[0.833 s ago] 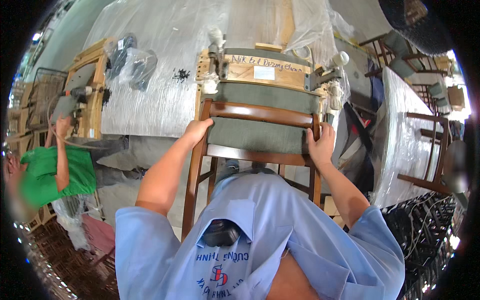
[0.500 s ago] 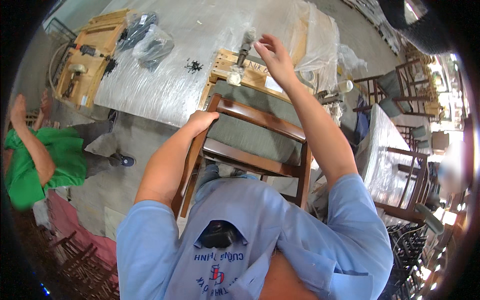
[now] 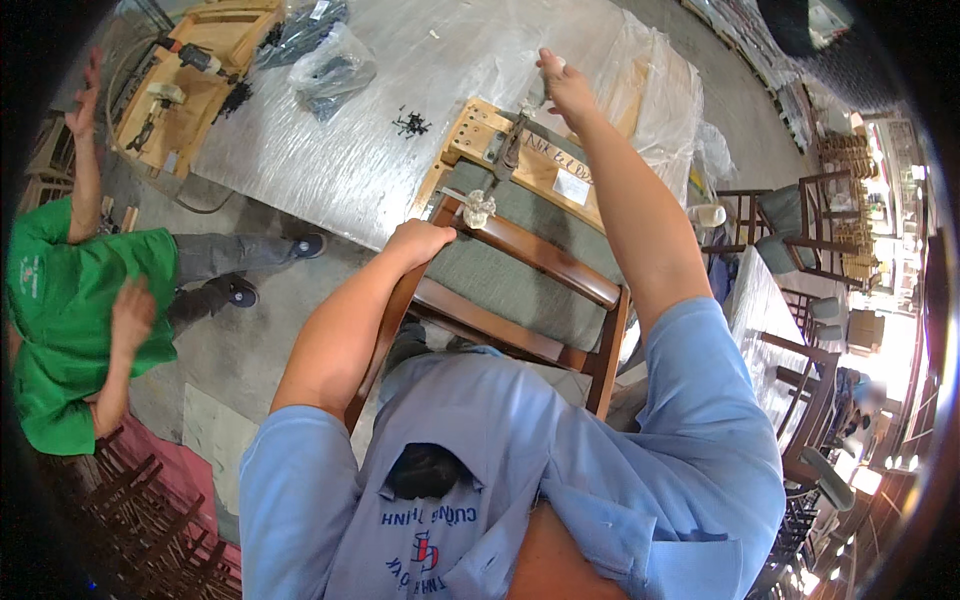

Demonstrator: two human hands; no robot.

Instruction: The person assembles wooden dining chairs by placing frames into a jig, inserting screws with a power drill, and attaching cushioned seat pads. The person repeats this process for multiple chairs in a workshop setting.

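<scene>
My left hand [image 3: 422,243] is closed round the left upright of a brown wooden chair [image 3: 540,252] with a grey padded seat [image 3: 490,270]. The chair stands against the table edge, its back toward me. Beyond it, my right hand [image 3: 568,92] holds the far, wrapped handle end of a metal clamp [image 3: 510,150], the fingers partly hiding that end. The clamp's near end, wrapped in clear plastic [image 3: 478,209], rests at the chair's top rail. Under the clamp lies a wooden jig board [image 3: 550,172] with holes and handwriting.
The table [image 3: 300,180] is covered in plastic film and bears black screws [image 3: 411,123], a plastic bag [image 3: 332,72] and a wooden tray [image 3: 190,85] with a power drill [image 3: 192,55]. A co-worker in a green shirt [image 3: 90,320] stands at left. More chairs [image 3: 785,225] stand at right.
My right hand has reached farther out and taken hold of the clamp handle. The clamp's near end has come down onto the chair's top rail. The co-worker has raised one arm.
</scene>
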